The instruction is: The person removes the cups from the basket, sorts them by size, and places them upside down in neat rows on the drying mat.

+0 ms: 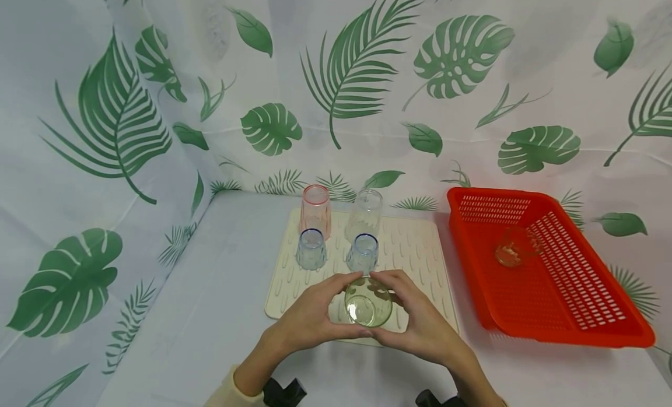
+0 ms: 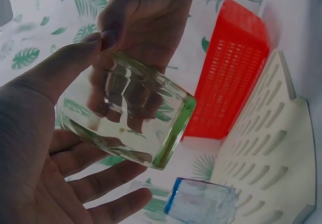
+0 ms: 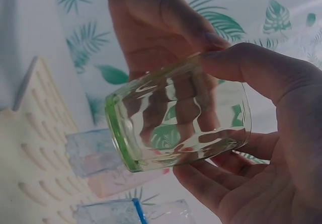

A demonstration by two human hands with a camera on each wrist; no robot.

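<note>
A small green-tinted drinking glass (image 1: 368, 302) is held between both hands above the near part of a cream draining mat (image 1: 415, 249). My left hand (image 1: 312, 313) grips it from the left and my right hand (image 1: 420, 319) from the right. Both thumbs meet at the near side, while the fingers spread along the far side. In the right wrist view, the thick green end of the glass (image 3: 176, 118) points toward the mat. Just beyond the hands stand two short blue-rimmed glasses, one left (image 1: 312, 251) and one right (image 1: 363, 254).
Behind the short glasses, a tall pink glass (image 1: 315, 211) and a tall clear glass (image 1: 364, 214) stand on the mat. A red plastic basket (image 1: 485, 308) sits to the right with an amber-tinted clear glass (image 1: 510, 254) inside. Leaf-patterned cloth (image 1: 367, 156) hangs behind the table.
</note>
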